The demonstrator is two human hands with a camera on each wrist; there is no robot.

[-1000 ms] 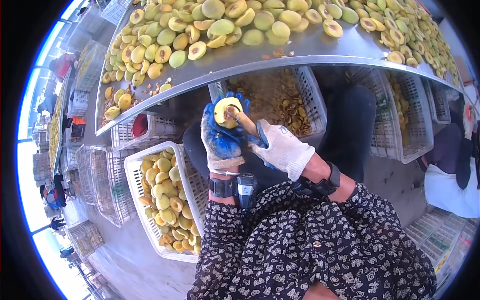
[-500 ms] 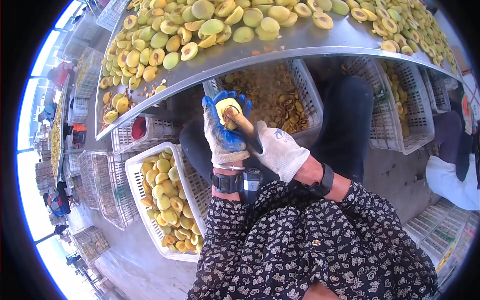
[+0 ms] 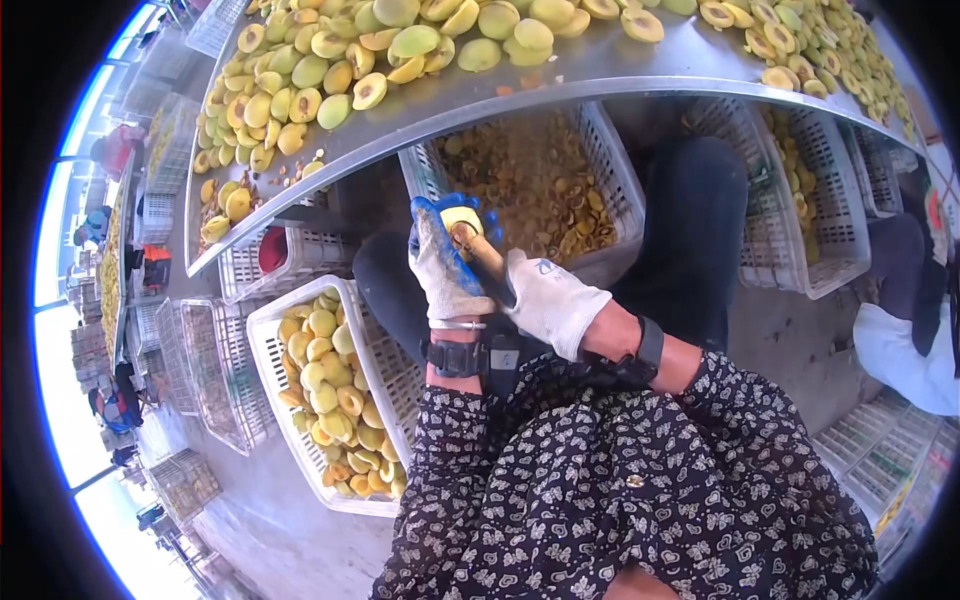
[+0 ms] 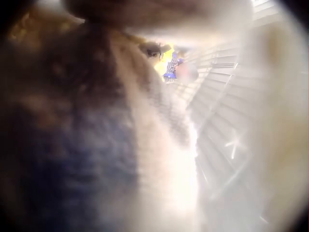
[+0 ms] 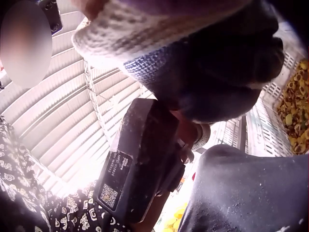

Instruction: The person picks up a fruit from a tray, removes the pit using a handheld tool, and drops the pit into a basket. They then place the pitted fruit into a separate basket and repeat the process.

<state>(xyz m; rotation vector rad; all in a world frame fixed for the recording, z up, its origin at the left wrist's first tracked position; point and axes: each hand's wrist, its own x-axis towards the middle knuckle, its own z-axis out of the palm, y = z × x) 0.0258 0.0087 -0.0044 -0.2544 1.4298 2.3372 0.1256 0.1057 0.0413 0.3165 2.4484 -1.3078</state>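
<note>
My left hand (image 3: 440, 262), in a white glove with blue coating, cups a yellow peach half (image 3: 458, 216) with its cut face showing. In my right hand (image 3: 556, 302), gloved in white, is a pitting tool with a wooden handle (image 3: 486, 256), held in curled fingers. The tool's tip meets the brown centre of the peach half, and its end is hidden there. Blurred glove fabric (image 4: 164, 164) fills much of the left wrist view. In the right wrist view, the dark underside of the gloved right hand (image 5: 207, 77) hides the tool.
Peach halves (image 3: 415, 42) are heaped on the metal table (image 3: 420, 130) ahead. Below its edge, a white crate (image 3: 618, 165) contains brown pits and scraps. Another crate (image 3: 375, 325), full of peach halves, stands at the left knee. More crates (image 3: 835, 215) stand right, near another person's leg.
Both hands stay together at the peach half. The left hand has turned so its thumb side faces the camera more, and the cut face shows less. The view has shifted slightly.
</note>
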